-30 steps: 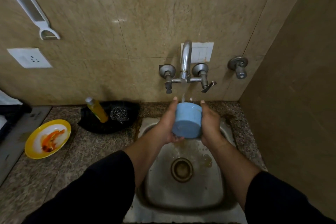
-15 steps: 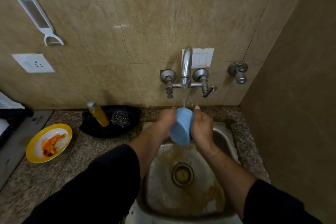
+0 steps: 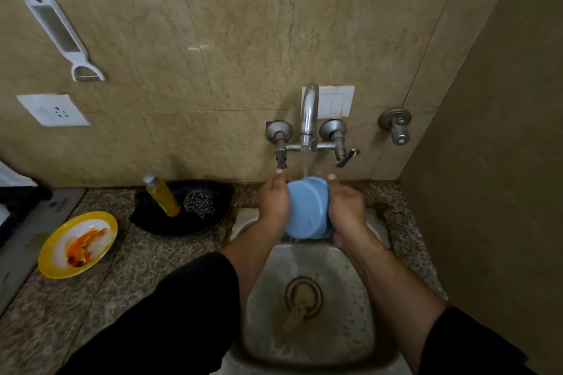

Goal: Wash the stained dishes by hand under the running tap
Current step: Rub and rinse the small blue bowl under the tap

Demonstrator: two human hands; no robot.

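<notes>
Holding the blue bowl (image 3: 307, 210) between both hands, I have it right under the tap (image 3: 309, 113), above the back end of the steel sink (image 3: 335, 277). My left hand (image 3: 274, 201) grips the bowl's left side and my right hand (image 3: 347, 210) wraps the right side, thumbs pointing up towards the wall. The bowl is tipped on its side with its flat base facing me, so I can't see inside it. The water stream (image 3: 306, 166) comes straight down from the spout and hits the bowl's top edge, and water runs off the bottom into the basin. Below my wrists, the sink floor is wet and spotted with droplets around the drain (image 3: 303, 295).

Over on the left, on the speckled stone counter (image 3: 122, 268), the yellow plate (image 3: 54, 262) sits well apart from the sink, with an orange stain (image 3: 86, 242) smeared across its white middle. Between plate and sink there's a black pan (image 3: 170, 222) against the wall, with a yellow soap bottle (image 3: 161, 196) leaning in it and a steel scrubber (image 3: 199, 202) just beside the bottle. On the tiled wall I see a white peeler (image 3: 61, 33) hanging, a wall socket (image 3: 53, 109) below it, a switch plate (image 3: 336, 100) behind the spout and a separate valve (image 3: 396, 126) to the right.
</notes>
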